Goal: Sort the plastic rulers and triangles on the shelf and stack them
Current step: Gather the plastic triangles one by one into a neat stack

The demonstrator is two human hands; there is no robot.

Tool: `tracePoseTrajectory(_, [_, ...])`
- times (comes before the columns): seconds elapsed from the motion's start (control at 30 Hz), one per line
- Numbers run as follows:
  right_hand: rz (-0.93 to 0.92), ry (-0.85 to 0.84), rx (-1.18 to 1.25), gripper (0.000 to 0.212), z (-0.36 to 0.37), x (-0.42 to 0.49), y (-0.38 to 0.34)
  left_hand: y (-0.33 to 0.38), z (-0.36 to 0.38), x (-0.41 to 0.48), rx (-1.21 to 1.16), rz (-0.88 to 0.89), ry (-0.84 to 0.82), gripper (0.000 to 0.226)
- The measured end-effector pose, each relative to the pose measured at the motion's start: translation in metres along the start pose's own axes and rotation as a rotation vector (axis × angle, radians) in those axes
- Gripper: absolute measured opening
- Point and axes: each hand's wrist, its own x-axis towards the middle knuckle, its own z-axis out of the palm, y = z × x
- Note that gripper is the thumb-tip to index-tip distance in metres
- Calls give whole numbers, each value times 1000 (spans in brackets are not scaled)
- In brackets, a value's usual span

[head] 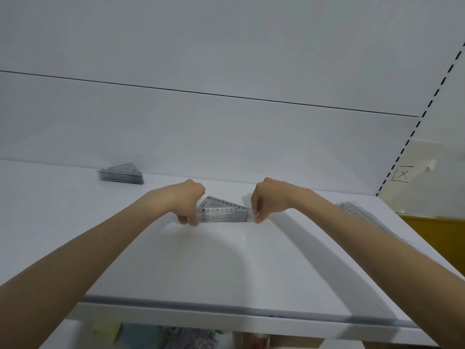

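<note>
A triangle stack (224, 214) sits on the shelf (226, 268) between the left hand (187, 205) and right hand (266, 200). A second stack (122, 175) lies behind and left of the left hand. Rulers (352, 210) lie right of the right hand.

A white shelf (226, 260) carries a pile of clear triangles (122, 175) at its back left. A second pile of triangles (224, 214) sits mid-shelf, and clear rulers (352, 210) lie near the right edge.

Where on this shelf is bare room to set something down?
Bare: the wide patch from the held triangle stack forward to the shelf's front edge; also left, before the back-left triangle stack. Crowded: the right edge, with clear rulers.
</note>
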Motion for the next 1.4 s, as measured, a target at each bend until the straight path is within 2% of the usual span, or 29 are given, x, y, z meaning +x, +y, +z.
tracePoseTrajectory(0.07, [2,-21,-18,35,0,3,-4,0,2,2,-5,-1,15,54])
tracePoseTrajectory(0.1, [-10,-22,-15,37,2,5,-6,0,4,3,-5,-1,34,52])
tracePoseTrajectory(0.23, [-37,26,-3,30,5,13,-19,3,6,5,-30,-9,94,47])
tracePoseTrajectory(0.4, [-38,29,-33,35,4,18,-22,4,5,5,-6,-3,95,43])
tracePoseTrajectory(0.6, [-3,-25,-19,35,2,19,-23,4,3,6,-43,-18,80,56])
tracePoseTrajectory(0.77, [3,23,41,56,10,29,-34,13,5,3,44,-34,75,70])
tracePoseTrajectory(0.97, [-34,22,99,45,11,40,-47,21,5,3,77,-47,116,45])
tracePoseTrajectory(1.1, [-66,26,122,44,12,40,-44,17,4,2,47,-64,122,44])
tracePoseTrajectory(1.23, [-78,27,141,48,12,38,-44,16,6,1,50,-61,136,57])
tracePoseTrajectory(1.3, [-67,33,156,50,13,40,-45,15,9,4,30,-46,135,52])
tracePoseTrajectory(1.4, [-62,34,150,38,14,44,-50,16,11,7,-6,-37,135,48])
